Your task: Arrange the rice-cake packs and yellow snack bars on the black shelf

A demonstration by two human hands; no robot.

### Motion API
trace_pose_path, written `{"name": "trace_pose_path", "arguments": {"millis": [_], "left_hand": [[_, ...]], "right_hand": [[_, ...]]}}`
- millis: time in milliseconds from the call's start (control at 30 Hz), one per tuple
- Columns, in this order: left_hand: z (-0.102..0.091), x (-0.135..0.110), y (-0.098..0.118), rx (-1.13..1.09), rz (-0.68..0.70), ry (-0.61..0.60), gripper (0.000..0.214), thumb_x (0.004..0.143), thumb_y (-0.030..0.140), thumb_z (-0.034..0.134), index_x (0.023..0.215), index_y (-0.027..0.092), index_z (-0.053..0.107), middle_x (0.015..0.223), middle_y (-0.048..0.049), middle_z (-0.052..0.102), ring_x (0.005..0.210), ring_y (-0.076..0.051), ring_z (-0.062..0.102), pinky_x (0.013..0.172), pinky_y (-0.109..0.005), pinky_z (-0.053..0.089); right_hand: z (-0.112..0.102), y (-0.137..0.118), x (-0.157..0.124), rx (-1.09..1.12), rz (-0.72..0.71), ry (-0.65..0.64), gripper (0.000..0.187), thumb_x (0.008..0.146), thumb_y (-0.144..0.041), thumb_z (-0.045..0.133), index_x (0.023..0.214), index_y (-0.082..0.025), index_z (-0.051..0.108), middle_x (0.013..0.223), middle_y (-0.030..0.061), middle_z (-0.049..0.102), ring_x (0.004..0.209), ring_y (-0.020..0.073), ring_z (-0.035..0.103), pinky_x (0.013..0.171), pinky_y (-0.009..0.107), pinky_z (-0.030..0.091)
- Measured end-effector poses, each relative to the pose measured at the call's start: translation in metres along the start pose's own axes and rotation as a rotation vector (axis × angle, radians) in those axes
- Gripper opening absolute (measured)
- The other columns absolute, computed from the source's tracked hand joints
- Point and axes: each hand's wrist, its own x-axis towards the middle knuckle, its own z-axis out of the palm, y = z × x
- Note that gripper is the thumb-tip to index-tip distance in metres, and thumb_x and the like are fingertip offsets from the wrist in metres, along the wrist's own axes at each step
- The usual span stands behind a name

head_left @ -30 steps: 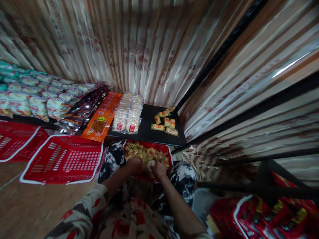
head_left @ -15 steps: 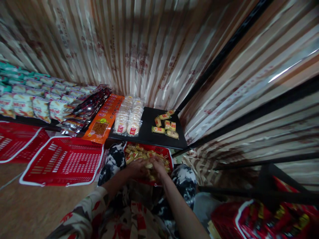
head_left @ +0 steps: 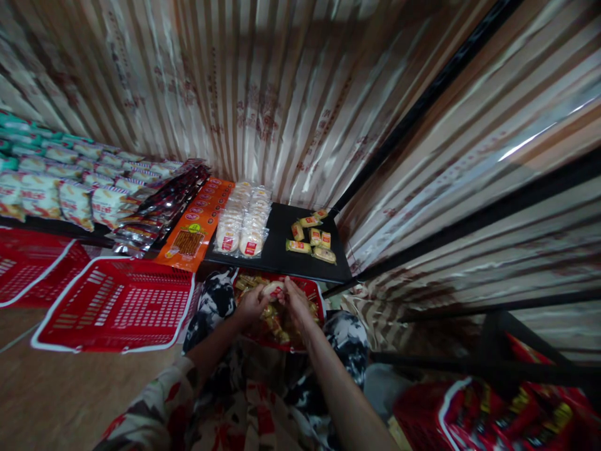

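Note:
Between my left hand (head_left: 251, 305) and my right hand (head_left: 297, 302) is a pale wrapped snack (head_left: 273, 289) with red print, pinched by the fingers of both. It resembles the round white packets (head_left: 241, 228) lined up in two rows on the black shelf (head_left: 277, 257). Below my hands, a red basket (head_left: 321, 300) between my knees holds many small yellow-wrapped snacks (head_left: 276, 326). Several more yellow packets (head_left: 300, 246) lie loose at the shelf's right end. My fingers partly cover the held snack, and its exact kind is blurred.
An orange snack bag (head_left: 190, 235) and dark shiny packets (head_left: 162, 203) lie left of the white rows, then rows of white bags (head_left: 75, 200). A red basket (head_left: 122, 300) stands at left. Black shelf posts (head_left: 399, 138) slant at right, above red packages (head_left: 511, 413).
My hands have risen slightly from among the yellow packets in the basket. The pale snack with red print now shows clearly between them.

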Motion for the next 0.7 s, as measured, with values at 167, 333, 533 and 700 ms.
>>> {"name": "trace_pose_path", "arguments": {"millis": [167, 333, 533, 700], "left_hand": [[0.003, 0.009, -0.006, -0.429, -0.175, 0.106, 0.027, 0.070, 0.034, 0.059, 0.089, 0.016, 0.059, 0.070, 0.0004, 0.062, 0.063, -0.012, 0.057, 0.059, -0.023, 0.044], [-0.001, 0.014, -0.006, -0.797, -0.292, 0.101, 0.038, 0.061, 0.042, 0.068, 0.084, 0.014, 0.056, 0.058, 0.0042, 0.056, 0.048, -0.008, 0.049, 0.047, -0.020, 0.039], [-0.009, 0.012, -0.004, -0.983, -0.308, 0.090, 0.055, 0.056, 0.039, 0.075, 0.100, 0.014, 0.054, 0.065, 0.0034, 0.058, 0.049, -0.006, 0.049, 0.045, -0.017, 0.031], [-0.010, 0.007, 0.002, -1.035, -0.233, -0.101, 0.050, 0.059, 0.040, 0.074, 0.098, 0.013, 0.057, 0.076, -0.0019, 0.063, 0.056, -0.007, 0.053, 0.049, -0.018, 0.033]], "right_hand": [[-0.001, -0.004, 0.000, 0.043, 0.005, -0.104, 0.042, 0.059, -0.044, 0.074, 0.092, -0.021, 0.063, 0.065, -0.0034, 0.062, 0.052, 0.0082, 0.054, 0.048, 0.019, 0.042], [0.000, -0.003, 0.005, 0.005, -0.016, -0.127, 0.041, 0.056, -0.038, 0.076, 0.088, -0.018, 0.061, 0.059, -0.0053, 0.060, 0.043, 0.0053, 0.047, 0.038, 0.015, 0.033], [0.007, -0.005, 0.001, 0.141, 0.032, 0.049, 0.028, 0.060, -0.032, 0.075, 0.078, -0.017, 0.060, 0.047, -0.0079, 0.054, 0.036, 0.0038, 0.042, 0.032, 0.013, 0.029], [0.023, -0.004, -0.008, 0.422, 0.168, 0.175, 0.017, 0.065, -0.020, 0.072, 0.074, -0.018, 0.057, 0.053, -0.0060, 0.060, 0.040, 0.0034, 0.050, 0.040, 0.011, 0.042]]}}
